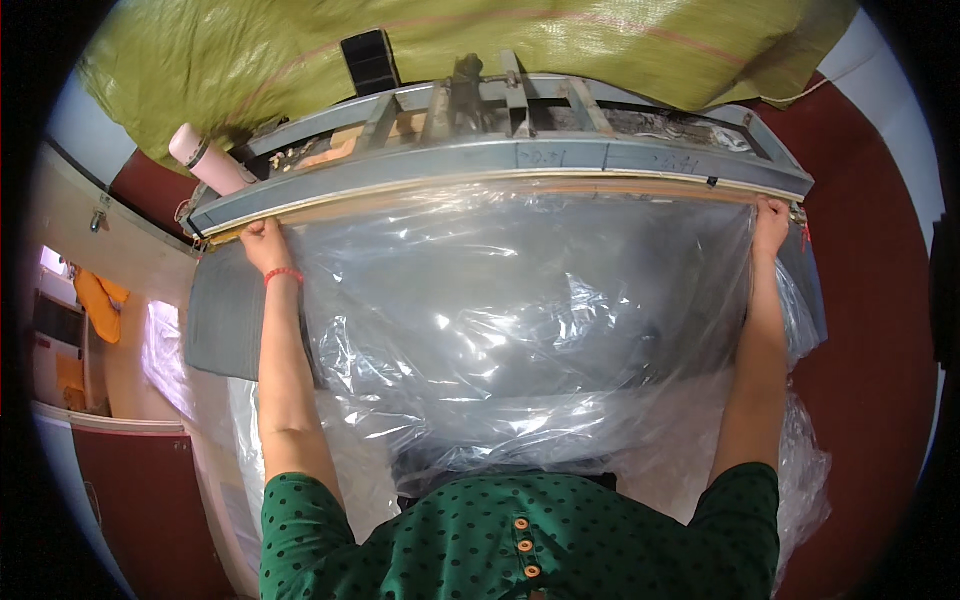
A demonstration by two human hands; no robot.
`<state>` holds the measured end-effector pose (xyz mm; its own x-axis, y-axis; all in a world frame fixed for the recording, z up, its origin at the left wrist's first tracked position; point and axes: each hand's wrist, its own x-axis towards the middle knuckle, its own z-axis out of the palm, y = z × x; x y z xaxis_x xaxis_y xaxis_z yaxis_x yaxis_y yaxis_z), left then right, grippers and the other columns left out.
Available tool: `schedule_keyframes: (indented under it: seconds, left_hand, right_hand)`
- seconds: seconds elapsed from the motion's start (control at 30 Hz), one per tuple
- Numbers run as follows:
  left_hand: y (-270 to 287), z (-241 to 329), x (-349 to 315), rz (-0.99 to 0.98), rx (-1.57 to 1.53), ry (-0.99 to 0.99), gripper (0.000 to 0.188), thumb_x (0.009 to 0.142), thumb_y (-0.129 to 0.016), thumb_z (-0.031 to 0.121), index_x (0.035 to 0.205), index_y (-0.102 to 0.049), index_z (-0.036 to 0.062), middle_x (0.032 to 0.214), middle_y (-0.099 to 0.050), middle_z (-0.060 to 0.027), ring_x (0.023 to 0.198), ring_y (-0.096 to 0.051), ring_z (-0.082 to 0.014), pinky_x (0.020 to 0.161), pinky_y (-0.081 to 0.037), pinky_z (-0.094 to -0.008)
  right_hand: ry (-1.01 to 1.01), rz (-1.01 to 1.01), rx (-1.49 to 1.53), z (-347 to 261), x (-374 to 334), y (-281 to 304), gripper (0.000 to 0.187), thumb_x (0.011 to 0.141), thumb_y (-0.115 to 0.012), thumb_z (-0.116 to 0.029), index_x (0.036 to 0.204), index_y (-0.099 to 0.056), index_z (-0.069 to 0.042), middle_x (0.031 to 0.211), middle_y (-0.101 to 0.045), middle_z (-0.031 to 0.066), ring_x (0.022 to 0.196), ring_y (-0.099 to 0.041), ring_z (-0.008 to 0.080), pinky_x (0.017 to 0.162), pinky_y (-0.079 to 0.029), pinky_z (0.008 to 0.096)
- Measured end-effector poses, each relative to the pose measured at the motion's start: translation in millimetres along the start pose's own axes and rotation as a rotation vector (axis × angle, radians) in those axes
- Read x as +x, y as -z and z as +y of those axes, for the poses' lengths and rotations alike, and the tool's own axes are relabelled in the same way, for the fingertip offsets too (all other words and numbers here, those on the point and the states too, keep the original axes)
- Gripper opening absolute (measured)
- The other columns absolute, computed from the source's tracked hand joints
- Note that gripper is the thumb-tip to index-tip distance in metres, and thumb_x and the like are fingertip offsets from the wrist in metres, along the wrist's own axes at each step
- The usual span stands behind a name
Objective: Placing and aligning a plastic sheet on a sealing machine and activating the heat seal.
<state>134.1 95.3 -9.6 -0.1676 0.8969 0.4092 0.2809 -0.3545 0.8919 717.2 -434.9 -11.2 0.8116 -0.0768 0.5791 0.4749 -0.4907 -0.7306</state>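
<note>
A wide sheet of clear plastic film (490,340) is spread across a dark grey work surface (222,310) and hangs down toward my body. My left hand (265,246), with a red bracelet at the wrist, is closed on the film near its far left corner. At the far right corner my right hand (771,226) pinches the film too, fingers folded. Both hands are close to the wooden strip (480,186) that runs along the front of a grey metal bar (460,160). The exact grip under the fingers is hidden.
Behind the bar is a metal frame (378,122) with loose bits inside. A pink bottle (212,162) leans at its left end, and a dark phone (370,62) rests against a yellow-green woven sheet (560,40). More clear film (800,460) hangs at the right.
</note>
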Motion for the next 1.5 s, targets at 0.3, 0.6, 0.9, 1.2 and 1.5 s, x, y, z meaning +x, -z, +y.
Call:
schedule_keyframes:
  seconds: [0.3, 0.6, 0.9, 1.2, 1.5]
  left_hand:
    - [23.8, 9.3, 9.5, -0.044, -0.400, 0.580, 0.029, 0.086, -0.035, 0.019, 0.090, -0.050, -0.0056, 0.086, -0.056, -0.0148, 0.077, -0.055, -0.0229, 0.070, -0.043, -0.0319]
    - [106.3, 36.5, -81.5, -0.331, 0.689, -0.458, 0.033, 0.082, -0.051, 0.026, 0.094, -0.057, -0.0044, 0.102, -0.055, -0.0219, 0.099, -0.050, -0.0315, 0.084, -0.038, -0.0353]
    - [97.7, 82.1, -127.8, -0.452, 0.281, -0.473, 0.009, 0.072, -0.057, 0.008, 0.078, -0.061, 0.0022, 0.090, -0.058, -0.0125, 0.091, -0.050, -0.0292, 0.080, -0.039, -0.0371]
    - [94.9, 164.8, -219.4, -0.464, 0.197, -0.926, 0.031, 0.065, -0.061, 0.000, 0.095, -0.061, 0.0093, 0.068, -0.052, -0.0047, 0.064, -0.051, -0.0212, 0.061, -0.039, -0.0313]
    - [85.2, 193.0, -268.4, -0.604, 0.130, -0.872, 0.041, 0.062, -0.063, 0.002, 0.101, -0.060, 0.0105, 0.068, -0.053, -0.0054, 0.058, -0.054, -0.0213, 0.050, -0.045, -0.0301]
  right_hand:
    - [-0.055, -0.102, 0.374, -15.2, -6.0, 10.1, 0.020, 0.077, -0.050, -0.017, 0.075, -0.057, 0.001, 0.073, -0.055, 0.0040, 0.068, -0.048, 0.0121, 0.065, -0.039, 0.0248]
    - [0.123, -0.353, 0.198, -75.0, -51.4, 98.7, 0.025, 0.083, -0.056, -0.020, 0.088, -0.059, 0.004, 0.081, -0.059, 0.0047, 0.077, -0.051, 0.0092, 0.072, -0.039, 0.0218]
    - [-0.064, -0.619, -0.264, 18.5, -134.2, 291.1, 0.021, 0.075, -0.060, -0.012, 0.064, -0.053, 0.004, 0.059, -0.054, 0.0078, 0.057, -0.051, 0.0150, 0.058, -0.042, 0.0282]
    - [0.346, -0.838, -0.074, -167.4, -160.8, 194.9, 0.012, 0.074, -0.059, -0.008, 0.073, -0.055, 0.003, 0.063, -0.054, 0.0096, 0.059, -0.050, 0.0143, 0.055, -0.040, 0.0268]
    - [0.198, -1.105, 0.625, -377.3, -272.4, 22.5, 0.040, 0.074, -0.064, -0.015, 0.109, -0.052, -0.001, 0.103, -0.058, 0.0093, 0.091, -0.055, 0.0135, 0.078, -0.042, 0.0255]
